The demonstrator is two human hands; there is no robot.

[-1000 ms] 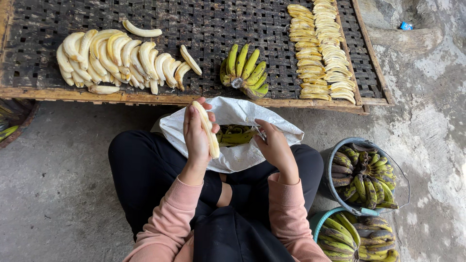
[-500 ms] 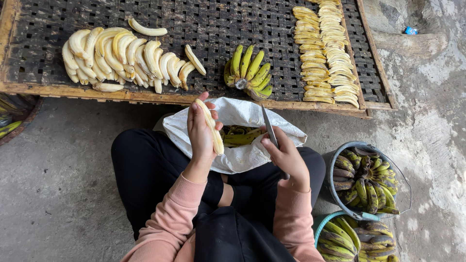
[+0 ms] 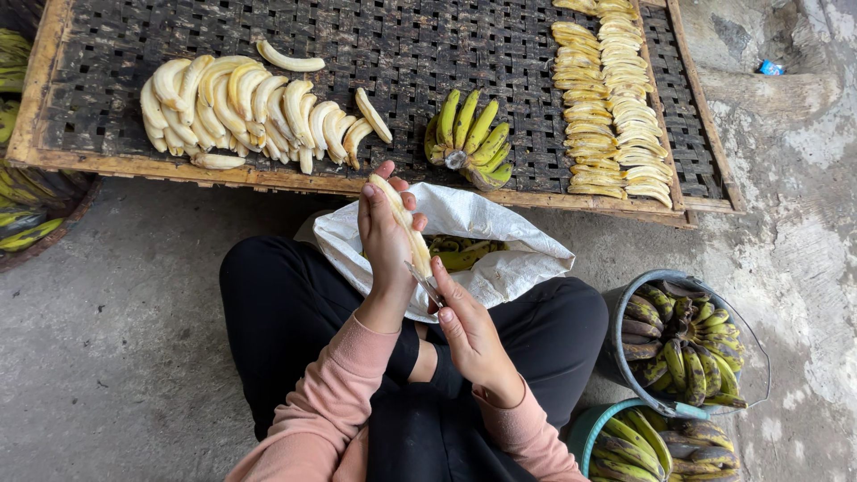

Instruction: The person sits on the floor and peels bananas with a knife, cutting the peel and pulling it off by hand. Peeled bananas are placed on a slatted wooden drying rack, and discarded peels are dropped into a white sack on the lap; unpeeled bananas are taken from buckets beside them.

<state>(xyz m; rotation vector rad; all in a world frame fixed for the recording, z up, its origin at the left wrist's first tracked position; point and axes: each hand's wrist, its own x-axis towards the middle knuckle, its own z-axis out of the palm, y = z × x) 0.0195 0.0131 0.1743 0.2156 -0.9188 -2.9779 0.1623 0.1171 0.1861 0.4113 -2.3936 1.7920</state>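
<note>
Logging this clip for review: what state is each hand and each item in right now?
Left hand: closed around a peeled banana, held upright.
Right hand: gripping a knife, blade at the banana's lower end.
White sack: open, peels inside.
Green bunch: unpeeled, on the woven rack.
Peeled pile: whole, heaped at left.
Sliced pieces: laid in rows.
Grey bucket: full of unpeeled bananas.

Peeled bananas [image 3: 250, 112] left on rack [image 3: 402, 40], slices [image 3: 611, 98] right, bunch [image 3: 469, 138] between.

Bare concrete floor [image 3: 116, 339] lies open leftward; buckets [image 3: 683, 344] crowd the right, rack [image 3: 375, 54] blocks ahead.
</note>
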